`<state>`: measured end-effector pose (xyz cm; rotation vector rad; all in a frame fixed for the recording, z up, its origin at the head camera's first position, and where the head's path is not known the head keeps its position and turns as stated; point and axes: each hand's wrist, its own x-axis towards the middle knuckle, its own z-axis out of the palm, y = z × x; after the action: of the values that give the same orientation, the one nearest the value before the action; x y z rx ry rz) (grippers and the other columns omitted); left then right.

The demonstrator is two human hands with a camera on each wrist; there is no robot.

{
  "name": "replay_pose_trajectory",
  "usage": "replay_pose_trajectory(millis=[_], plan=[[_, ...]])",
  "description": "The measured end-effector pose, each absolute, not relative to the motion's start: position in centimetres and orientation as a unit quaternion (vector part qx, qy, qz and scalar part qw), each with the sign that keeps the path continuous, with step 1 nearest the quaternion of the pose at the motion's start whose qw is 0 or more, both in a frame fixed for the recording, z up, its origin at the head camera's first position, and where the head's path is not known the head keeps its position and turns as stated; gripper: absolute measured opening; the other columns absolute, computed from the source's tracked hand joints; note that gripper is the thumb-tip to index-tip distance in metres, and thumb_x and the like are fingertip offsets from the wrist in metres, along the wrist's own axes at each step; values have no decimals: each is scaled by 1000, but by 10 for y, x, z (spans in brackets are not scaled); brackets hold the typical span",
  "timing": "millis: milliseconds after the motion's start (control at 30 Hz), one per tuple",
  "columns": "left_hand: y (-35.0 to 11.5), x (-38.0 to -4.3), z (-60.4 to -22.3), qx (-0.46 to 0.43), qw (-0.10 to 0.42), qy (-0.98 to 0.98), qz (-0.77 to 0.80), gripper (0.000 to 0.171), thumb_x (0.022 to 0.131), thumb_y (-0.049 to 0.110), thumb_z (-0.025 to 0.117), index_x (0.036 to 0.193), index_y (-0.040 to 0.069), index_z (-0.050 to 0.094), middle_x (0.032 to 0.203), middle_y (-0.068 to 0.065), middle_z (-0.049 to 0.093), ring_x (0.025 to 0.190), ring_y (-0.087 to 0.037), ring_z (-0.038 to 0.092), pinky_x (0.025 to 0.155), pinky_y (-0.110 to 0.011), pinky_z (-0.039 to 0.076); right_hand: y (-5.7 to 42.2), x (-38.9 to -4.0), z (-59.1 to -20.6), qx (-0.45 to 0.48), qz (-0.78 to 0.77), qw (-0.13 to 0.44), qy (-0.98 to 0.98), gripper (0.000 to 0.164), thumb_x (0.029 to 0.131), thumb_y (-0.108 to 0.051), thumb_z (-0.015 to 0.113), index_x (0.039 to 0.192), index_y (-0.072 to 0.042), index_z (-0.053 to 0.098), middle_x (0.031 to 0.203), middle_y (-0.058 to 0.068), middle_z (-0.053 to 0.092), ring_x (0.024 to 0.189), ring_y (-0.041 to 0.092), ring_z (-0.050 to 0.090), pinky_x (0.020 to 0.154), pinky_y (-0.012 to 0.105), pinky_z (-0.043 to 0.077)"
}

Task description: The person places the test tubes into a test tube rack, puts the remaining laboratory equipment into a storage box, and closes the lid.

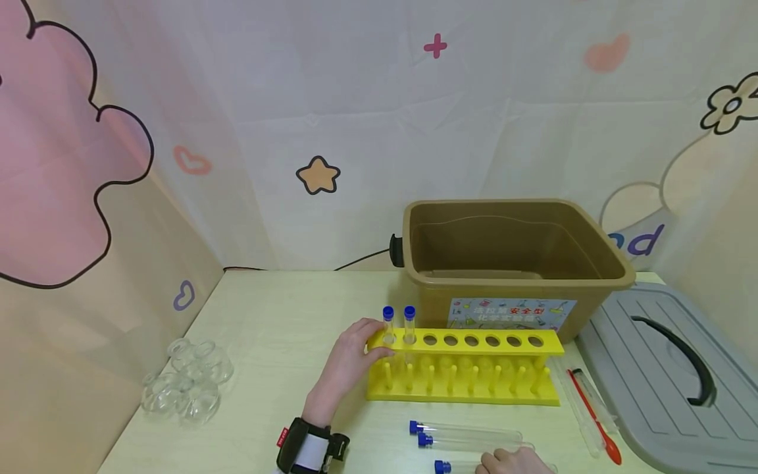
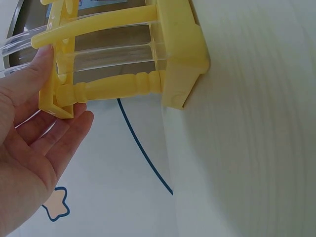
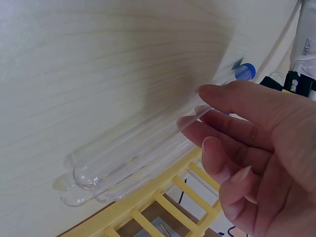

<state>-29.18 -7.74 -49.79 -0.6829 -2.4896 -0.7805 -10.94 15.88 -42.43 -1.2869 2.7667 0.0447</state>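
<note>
A yellow test tube rack (image 1: 464,398) stands in front of the brown bin. Two blue-capped test tubes (image 1: 409,317) sit upright in its leftmost holes. My left hand (image 1: 355,352) grips the rack's top plate at its left end, thumb in front and fingers behind in the head view. Near the front edge, several capped test tubes (image 1: 468,431) lie on the table. My right hand (image 1: 514,462) is over the nearest of these. In the right wrist view, thumb and fingertips pinch that test tube (image 3: 123,150) between its blue cap (image 3: 245,71) and its rounded end.
Behind the rack stands the brown bin (image 1: 521,284). A grey lid (image 1: 663,382) with a black handle lies at the right, beside a red spoon (image 1: 598,421) and clear tubes. Several round glass flasks (image 1: 198,398) cluster at the left.
</note>
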Motion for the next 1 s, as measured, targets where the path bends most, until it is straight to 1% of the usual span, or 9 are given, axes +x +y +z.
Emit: replay_pose_trajectory(millis=[100,200,333,467,567,667,767,900,1000], plan=[[-77,-294,-504,-245,242,-898,-275,47,56,42,47,101,32,36,95,19,33,83,1,32,66,-20,34,160,-109,-424,-426,5,50,903,34,72,-45,28,56,-19,42,49,-13,24,38,0,23,29,16,18],[-77,-295,-505,-251,249,-893,-279,47,56,42,48,101,32,36,95,19,33,83,1,33,65,-21,34,163,-108,-427,-442,-16,21,896,31,72,-43,30,56,-20,43,49,-14,25,38,-1,22,29,14,17],[-78,-296,-507,-248,248,-893,-282,47,56,42,48,101,33,36,95,19,33,82,1,33,65,-21,34,166,-106,-432,-465,-23,-22,885,30,74,-40,31,56,-19,43,50,-14,24,38,-2,20,29,13,15],[-77,-295,-505,-242,242,-899,-274,47,56,41,49,101,33,36,95,20,32,83,2,32,66,-19,34,169,-105,-435,-461,-25,-21,887,30,73,-40,32,57,-17,42,50,-13,25,38,-2,21,29,13,16],[-77,-288,-493,-248,227,-901,-274,47,56,37,51,101,30,37,95,18,34,83,0,33,66,-19,34,171,-104,-436,-455,-34,-21,889,29,73,-39,34,56,-16,40,50,-13,24,38,-2,22,29,12,16],[-77,-276,-470,-264,186,-896,-304,50,56,34,52,103,20,41,96,8,39,85,-8,37,68,-23,33,171,-104,-436,-455,-31,-25,890,30,73,-40,34,56,-16,40,50,-13,24,38,-2,22,29,12,16],[-77,-275,-469,-265,183,-898,-301,50,56,33,52,103,20,41,97,8,39,85,-8,37,68,-23,33,171,-103,-434,-457,-25,-33,889,30,73,-40,33,56,-17,40,50,-13,24,39,-2,21,29,12,15],[-77,-289,-495,-244,221,-908,-259,48,56,39,49,102,31,36,96,19,33,84,2,32,68,-17,32,169,-102,-425,-460,-19,-57,886,29,73,-40,33,54,-19,40,50,-14,22,38,-2,19,28,12,13],[-77,-295,-505,-241,238,-903,-264,48,56,42,48,101,32,36,95,20,32,83,3,31,67,-18,32,168,-101,-411,-448,-4,-68,891,32,73,-41,30,54,-18,39,49,-13,20,38,-1,18,27,13,12]])
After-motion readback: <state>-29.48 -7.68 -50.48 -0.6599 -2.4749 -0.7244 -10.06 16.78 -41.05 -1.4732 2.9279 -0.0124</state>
